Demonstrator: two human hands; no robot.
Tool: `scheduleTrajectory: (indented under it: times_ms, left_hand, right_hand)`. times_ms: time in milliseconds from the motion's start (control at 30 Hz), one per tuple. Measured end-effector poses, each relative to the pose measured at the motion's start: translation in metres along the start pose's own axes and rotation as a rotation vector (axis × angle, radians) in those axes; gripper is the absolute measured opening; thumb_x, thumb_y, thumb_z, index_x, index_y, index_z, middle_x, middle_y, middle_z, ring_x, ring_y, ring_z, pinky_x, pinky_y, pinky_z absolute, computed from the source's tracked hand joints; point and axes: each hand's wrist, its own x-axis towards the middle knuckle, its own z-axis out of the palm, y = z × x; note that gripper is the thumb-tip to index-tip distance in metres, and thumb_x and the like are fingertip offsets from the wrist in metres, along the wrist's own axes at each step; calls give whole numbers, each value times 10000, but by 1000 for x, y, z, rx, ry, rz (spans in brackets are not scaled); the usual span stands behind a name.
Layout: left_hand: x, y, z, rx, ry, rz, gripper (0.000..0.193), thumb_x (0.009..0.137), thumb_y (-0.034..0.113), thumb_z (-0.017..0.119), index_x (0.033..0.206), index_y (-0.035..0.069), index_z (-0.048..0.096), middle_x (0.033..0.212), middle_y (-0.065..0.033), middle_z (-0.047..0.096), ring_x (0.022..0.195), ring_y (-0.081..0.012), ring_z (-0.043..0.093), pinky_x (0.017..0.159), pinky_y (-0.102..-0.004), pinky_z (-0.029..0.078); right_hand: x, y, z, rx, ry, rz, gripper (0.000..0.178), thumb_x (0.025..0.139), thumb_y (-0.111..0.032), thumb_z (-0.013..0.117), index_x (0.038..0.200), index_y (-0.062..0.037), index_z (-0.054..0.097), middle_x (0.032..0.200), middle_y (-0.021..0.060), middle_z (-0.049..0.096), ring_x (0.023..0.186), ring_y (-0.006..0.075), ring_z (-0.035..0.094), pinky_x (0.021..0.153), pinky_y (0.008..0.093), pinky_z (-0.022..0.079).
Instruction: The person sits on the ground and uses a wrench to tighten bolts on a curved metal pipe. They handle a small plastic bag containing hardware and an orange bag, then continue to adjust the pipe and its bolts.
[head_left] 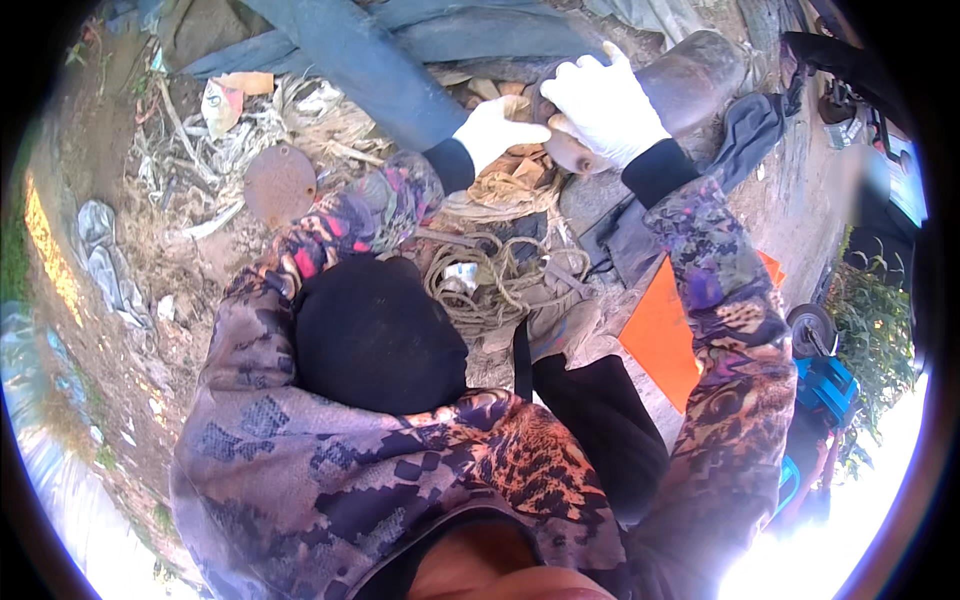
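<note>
Two white-gloved hands work at the open end of a rusty brown metal cylinder (690, 85) that lies on its side on the cluttered ground, its mouth turned toward the person. The right hand (603, 108) rests over the rim of that mouth, fingers spread and curled onto the metal, gripping the edge. The left hand (497, 130) is just beside it, closed down at or just below the mouth, among tan scraps (520, 170) like broken cardboard or bark; what it pinches, if anything, I cannot tell.

By its look the cylinder is stiff and probably heavy, with a rough, corroded skin that should give the gloves good friction but may have a sharp edge at the rim. A hold at the rim controls turning; lifting would likely call for a second hand under the rounded body, farther from the person. The scraps look light and brittle.

Below the hands, closer to the person, lies a loose coil of pale rope (490, 280), soft and prone to tangling. Left of the left hand sits a flat rusty disc (280, 185); under the right forearm an orange sheet (665, 340) shows.
</note>
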Motion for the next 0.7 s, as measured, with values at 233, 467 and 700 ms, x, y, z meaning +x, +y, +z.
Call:
scheduleTrajectory:
  times_ms: [233,467,700]
  left_hand:
    - [-8,3,2,15,39,19,606,782,122,736,1291,-51,457,1219,-113,560,1111,-162,536,934,-275,432]
    - [-8,7,3,-88,-68,-82,713,808,172,713,1375,-45,338,1280,-153,512,1134,-195,531,963,-294,423]
    - [26,-11,-11,252,-146,108,575,805,133,717,1285,-36,452,1154,-86,591,1021,-163,565,890,-285,463]
  right_hand:
    - [13,-8,12,-19,-54,-17,163,800,-306,615,877,-165,646,861,19,596,943,212,557,963,508,359]
    - [-3,-1,-22,235,116,233,182,839,-317,599,881,-147,649,868,49,620,868,238,606,846,424,456]
    - [-123,-55,58,1317,864,1422,255,880,-49,533,1127,-25,590,972,42,618,844,135,574,789,261,464]
